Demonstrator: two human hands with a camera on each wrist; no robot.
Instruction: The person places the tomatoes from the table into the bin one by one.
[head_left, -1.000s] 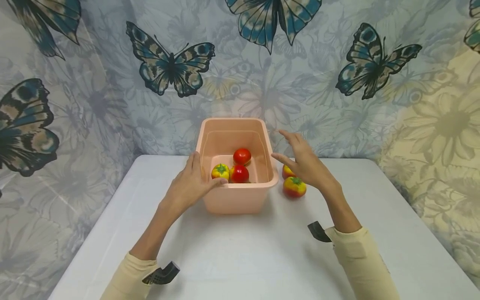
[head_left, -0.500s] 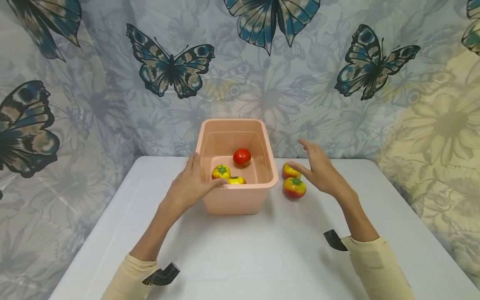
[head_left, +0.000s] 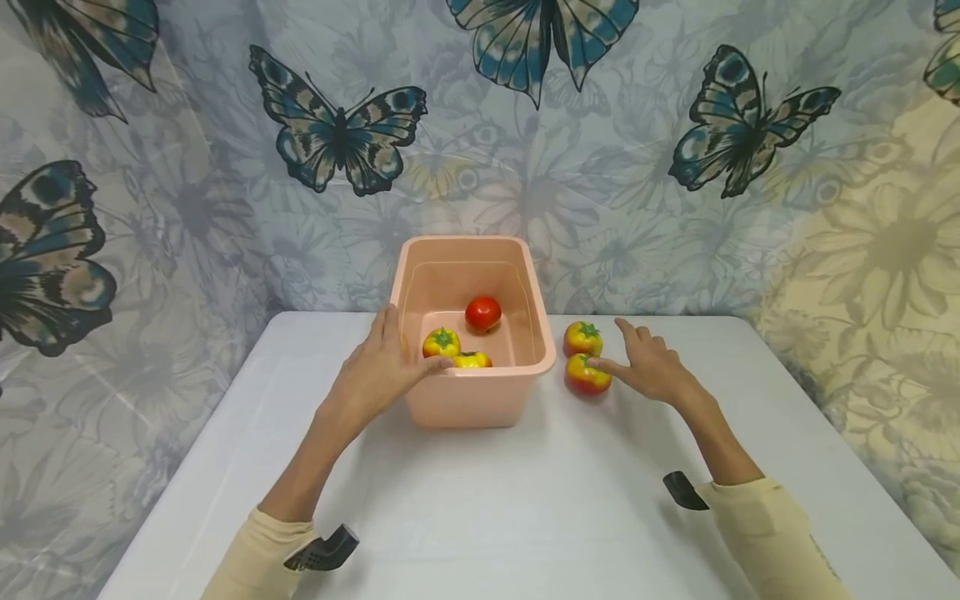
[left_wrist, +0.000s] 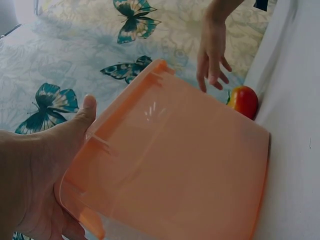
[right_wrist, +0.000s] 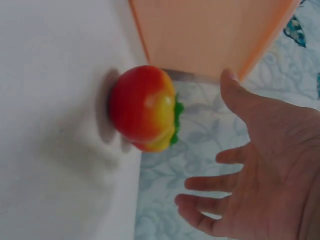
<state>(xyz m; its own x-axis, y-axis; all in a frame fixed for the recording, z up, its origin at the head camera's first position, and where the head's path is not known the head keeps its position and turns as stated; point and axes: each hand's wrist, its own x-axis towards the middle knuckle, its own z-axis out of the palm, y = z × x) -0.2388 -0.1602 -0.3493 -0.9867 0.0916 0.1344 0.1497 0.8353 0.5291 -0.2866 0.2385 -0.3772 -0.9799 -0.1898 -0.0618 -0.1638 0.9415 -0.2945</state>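
My left hand (head_left: 377,364) holds the near left corner of a peach plastic bin (head_left: 472,400), its thumb over the front rim and its fingers along the left side. Inside lie a red fruit (head_left: 483,313) and two showing yellow, one with a green leafy cap (head_left: 441,342), the other partly hidden by the front wall (head_left: 474,360). Right of the bin, two red-and-yellow fruits with green caps stand on the table, a near one (head_left: 587,377) and a far one (head_left: 582,338). Beside and above them hovers my right hand (head_left: 654,367), fingers spread, holding nothing; the right wrist view shows a gap to the fruit (right_wrist: 142,105).
A white-covered table (head_left: 480,517) bears everything. Its far edge meets a hanging cloth (head_left: 540,200) printed with butterflies and flowers. Similar cloth stands at both sides. Dark wrist devices (head_left: 324,550) sit at both sleeves.
My right hand has moved from the bin's right rim rightward, then down beside the two fruits. A red fruit in the bin has rolled nearer its front wall, now showing yellow. My left hand stays put.
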